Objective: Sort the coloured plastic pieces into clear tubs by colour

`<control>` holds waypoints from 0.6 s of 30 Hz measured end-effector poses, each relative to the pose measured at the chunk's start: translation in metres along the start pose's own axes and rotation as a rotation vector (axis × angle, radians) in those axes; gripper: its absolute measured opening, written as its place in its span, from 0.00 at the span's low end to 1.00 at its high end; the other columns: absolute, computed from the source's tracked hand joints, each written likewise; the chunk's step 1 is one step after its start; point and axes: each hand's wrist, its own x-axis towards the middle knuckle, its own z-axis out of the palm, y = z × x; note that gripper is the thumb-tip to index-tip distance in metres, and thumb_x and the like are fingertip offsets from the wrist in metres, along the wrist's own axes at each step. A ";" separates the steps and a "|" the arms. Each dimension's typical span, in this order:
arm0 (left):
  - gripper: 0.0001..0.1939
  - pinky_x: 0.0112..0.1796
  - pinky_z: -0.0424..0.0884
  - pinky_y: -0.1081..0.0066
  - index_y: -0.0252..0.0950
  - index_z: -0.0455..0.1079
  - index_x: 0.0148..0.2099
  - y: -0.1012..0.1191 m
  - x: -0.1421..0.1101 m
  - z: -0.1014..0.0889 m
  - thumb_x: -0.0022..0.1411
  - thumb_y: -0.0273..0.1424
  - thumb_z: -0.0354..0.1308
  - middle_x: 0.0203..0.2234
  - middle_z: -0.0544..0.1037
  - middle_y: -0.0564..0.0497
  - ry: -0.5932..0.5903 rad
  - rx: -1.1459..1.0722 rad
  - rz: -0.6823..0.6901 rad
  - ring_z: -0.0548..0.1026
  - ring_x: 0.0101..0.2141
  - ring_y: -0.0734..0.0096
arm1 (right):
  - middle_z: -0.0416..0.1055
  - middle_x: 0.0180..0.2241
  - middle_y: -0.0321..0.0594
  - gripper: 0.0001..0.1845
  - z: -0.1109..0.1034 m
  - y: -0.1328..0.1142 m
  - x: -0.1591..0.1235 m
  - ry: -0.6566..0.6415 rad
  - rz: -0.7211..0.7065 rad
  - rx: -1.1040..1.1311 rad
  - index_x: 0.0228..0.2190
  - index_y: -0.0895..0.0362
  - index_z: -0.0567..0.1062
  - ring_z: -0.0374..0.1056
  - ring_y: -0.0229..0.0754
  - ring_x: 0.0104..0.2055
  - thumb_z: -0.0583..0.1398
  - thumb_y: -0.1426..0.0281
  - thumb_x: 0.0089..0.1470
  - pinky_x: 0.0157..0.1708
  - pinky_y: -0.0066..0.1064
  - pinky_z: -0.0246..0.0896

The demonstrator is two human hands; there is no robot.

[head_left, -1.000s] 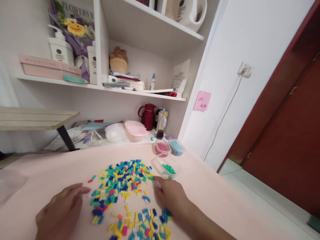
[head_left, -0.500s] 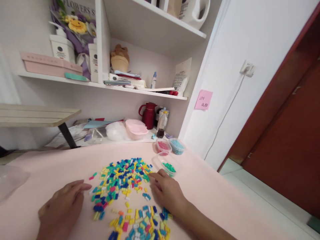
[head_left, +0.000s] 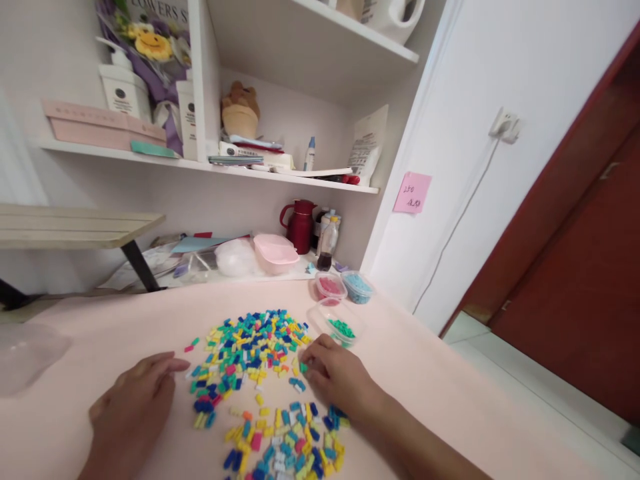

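Observation:
A heap of small coloured bricks [head_left: 250,343] in blue, green, yellow and pink lies on the pale pink tabletop [head_left: 425,400], with a second heap [head_left: 285,447] nearer me. My left hand [head_left: 133,410] rests flat on the table left of the heaps, fingers stretched out, holding nothing. My right hand [head_left: 337,377] sits at the right edge of the far heap with its fingertips pinched on a green brick [head_left: 303,367]. Just beyond it stands a clear tub [head_left: 339,325] holding green bricks.
A tub of red bricks [head_left: 329,287] and a tub of blue bricks [head_left: 357,286] stand behind the green one. A pink lidded box [head_left: 275,252], a red jug [head_left: 301,225] and bottles line the back under the shelves. A clear lid [head_left: 27,353] lies far left.
My right hand has drawn back from beside the green tub toward the heap's edge and closed its fingertips on a green brick. The left hand has stayed in place.

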 end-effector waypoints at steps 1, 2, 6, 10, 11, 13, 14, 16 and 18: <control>0.20 0.56 0.63 0.52 0.44 0.79 0.43 0.000 0.000 0.000 0.64 0.27 0.45 0.55 0.76 0.49 0.004 -0.001 -0.003 0.69 0.58 0.54 | 0.72 0.45 0.38 0.15 -0.001 0.001 0.000 -0.002 -0.001 0.013 0.42 0.50 0.77 0.71 0.41 0.43 0.58 0.73 0.53 0.44 0.29 0.61; 0.20 0.56 0.63 0.52 0.44 0.79 0.43 0.000 0.000 0.000 0.64 0.27 0.45 0.55 0.76 0.49 0.009 -0.004 -0.003 0.70 0.57 0.54 | 0.73 0.45 0.38 0.16 -0.002 0.002 0.000 0.000 -0.002 0.022 0.44 0.50 0.76 0.71 0.42 0.43 0.57 0.73 0.54 0.45 0.30 0.61; 0.19 0.56 0.64 0.51 0.45 0.80 0.41 -0.003 0.002 0.003 0.63 0.28 0.46 0.53 0.77 0.49 0.030 -0.020 0.006 0.71 0.56 0.53 | 0.73 0.45 0.40 0.17 -0.006 0.003 0.000 -0.022 -0.019 0.012 0.46 0.51 0.77 0.71 0.43 0.45 0.55 0.72 0.57 0.45 0.30 0.61; 0.19 0.56 0.64 0.52 0.45 0.80 0.40 -0.006 0.004 0.007 0.62 0.27 0.47 0.53 0.77 0.49 0.045 -0.015 0.021 0.71 0.56 0.54 | 0.73 0.46 0.40 0.18 -0.007 0.001 0.000 -0.053 -0.002 -0.017 0.45 0.50 0.78 0.71 0.43 0.45 0.58 0.73 0.53 0.44 0.30 0.62; 0.19 0.56 0.64 0.51 0.45 0.80 0.40 -0.007 0.004 0.007 0.62 0.27 0.47 0.53 0.77 0.49 0.049 -0.011 0.015 0.71 0.56 0.54 | 0.73 0.47 0.39 0.19 -0.007 0.001 -0.001 -0.055 0.005 -0.020 0.46 0.50 0.78 0.71 0.43 0.45 0.59 0.72 0.52 0.44 0.30 0.62; 0.19 0.55 0.64 0.52 0.45 0.80 0.40 -0.008 0.004 0.009 0.62 0.28 0.46 0.53 0.77 0.50 0.057 -0.009 0.015 0.71 0.56 0.54 | 0.72 0.48 0.38 0.19 -0.005 0.001 -0.002 -0.054 0.010 -0.026 0.46 0.49 0.78 0.71 0.43 0.44 0.60 0.71 0.51 0.43 0.30 0.62; 0.19 0.55 0.64 0.53 0.45 0.79 0.40 -0.008 0.004 0.009 0.62 0.28 0.46 0.52 0.77 0.50 0.060 -0.010 0.023 0.71 0.55 0.55 | 0.72 0.48 0.37 0.19 -0.004 0.001 -0.003 -0.048 0.010 -0.031 0.46 0.48 0.78 0.72 0.42 0.44 0.61 0.70 0.51 0.43 0.30 0.62; 0.19 0.55 0.64 0.54 0.46 0.79 0.40 -0.009 0.004 0.011 0.63 0.28 0.46 0.52 0.77 0.51 0.067 -0.011 0.039 0.71 0.56 0.55 | 0.72 0.48 0.36 0.17 -0.002 0.001 -0.003 -0.032 0.013 -0.041 0.43 0.47 0.79 0.72 0.41 0.42 0.61 0.71 0.51 0.41 0.30 0.62; 0.19 0.55 0.64 0.54 0.46 0.79 0.41 -0.010 0.004 0.012 0.63 0.29 0.46 0.53 0.77 0.52 0.074 -0.008 0.039 0.71 0.56 0.56 | 0.72 0.47 0.35 0.14 -0.001 0.000 -0.003 -0.013 0.022 -0.045 0.39 0.48 0.79 0.72 0.39 0.39 0.61 0.72 0.50 0.39 0.29 0.61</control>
